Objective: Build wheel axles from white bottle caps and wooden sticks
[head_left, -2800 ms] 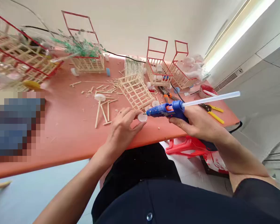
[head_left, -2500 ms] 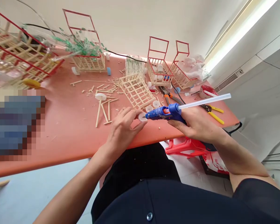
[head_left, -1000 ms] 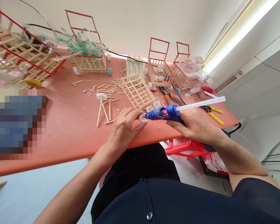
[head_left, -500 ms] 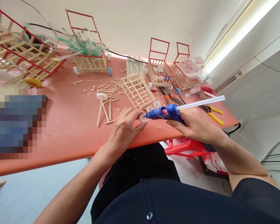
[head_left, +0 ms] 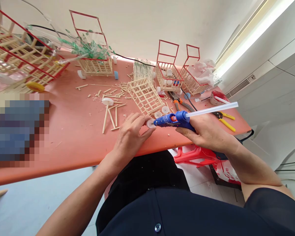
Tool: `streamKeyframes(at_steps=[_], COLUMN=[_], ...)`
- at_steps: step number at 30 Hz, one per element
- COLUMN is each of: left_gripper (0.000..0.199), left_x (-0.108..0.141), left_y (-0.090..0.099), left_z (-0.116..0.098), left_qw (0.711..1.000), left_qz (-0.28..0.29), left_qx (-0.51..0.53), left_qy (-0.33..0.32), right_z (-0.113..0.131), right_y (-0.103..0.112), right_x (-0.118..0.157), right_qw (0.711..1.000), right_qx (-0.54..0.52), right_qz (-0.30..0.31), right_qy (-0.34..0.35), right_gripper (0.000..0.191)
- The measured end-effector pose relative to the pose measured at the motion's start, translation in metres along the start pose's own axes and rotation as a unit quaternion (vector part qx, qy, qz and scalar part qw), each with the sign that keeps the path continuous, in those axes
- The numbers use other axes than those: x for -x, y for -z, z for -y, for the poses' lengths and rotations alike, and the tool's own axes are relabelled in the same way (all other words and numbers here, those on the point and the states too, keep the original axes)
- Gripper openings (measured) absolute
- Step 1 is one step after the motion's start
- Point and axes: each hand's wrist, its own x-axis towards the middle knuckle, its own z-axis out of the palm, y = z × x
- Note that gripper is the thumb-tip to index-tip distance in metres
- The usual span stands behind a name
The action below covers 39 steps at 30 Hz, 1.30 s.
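Between the thumb and fingers of my left hand [head_left: 131, 132] is a small white bottle cap [head_left: 150, 123], held over the front of the table. My right hand [head_left: 204, 129] grips a blue hot glue gun [head_left: 170, 119], its nozzle at the cap's hollow side. A long translucent glue stick [head_left: 212, 109] sticks out of the gun's back end. Just beyond the nozzle, two more white caps [head_left: 165, 109] lie on the table. Behind them a small frame of wooden sticks [head_left: 146, 96] rests tilted.
Loose wooden sticks [head_left: 116, 116] and a stick with a white cap [head_left: 107, 101] lie left of centre. Small stick carts [head_left: 169, 77] with red handles stand along the wall. Orange-handled pliers [head_left: 178, 101], yellow-handled pliers [head_left: 227, 124] and a red-stained cup [head_left: 218, 97] are at right.
Almost nothing differs. The back end of the glue stick has dipped very slightly, while both hands keep their places at the cap.
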Motion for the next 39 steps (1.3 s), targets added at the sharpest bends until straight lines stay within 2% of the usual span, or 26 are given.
streamKeyframes(at_steps=[12, 24, 30, 39], left_gripper=[0.008, 0.005, 0.005, 0.004], left_x=[0.0003, 0.0006, 0.001, 0.0016], left_y=[0.0002, -0.0014, -0.0021, -0.0009], left_z=[0.0007, -0.0002, 0.0007, 0.0006], left_qw=[1.0, 1.0, 1.0, 1.0], left_qz=[0.023, -0.007, 0.004, -0.009], left_qx=[-0.01, -0.021, -0.016, -0.004], left_qy=[0.005, -0.018, 0.0, 0.008], right_z=[-0.0027, -0.0004, 0.0008, -0.0014], right_y=[-0.0041, -0.0039, -0.001, -0.0012], right_x=[-0.0003, -0.0036, -0.0029, 0.0008], right_qw=[1.0, 1.0, 1.0, 1.0], right_qx=[-0.008, 0.0, 0.015, 0.023], right_qz=[-0.007, -0.007, -0.004, -0.015], right_qy=[0.026, 0.001, -0.008, 0.006], right_gripper=[0.021, 0.025, 0.029, 0.028])
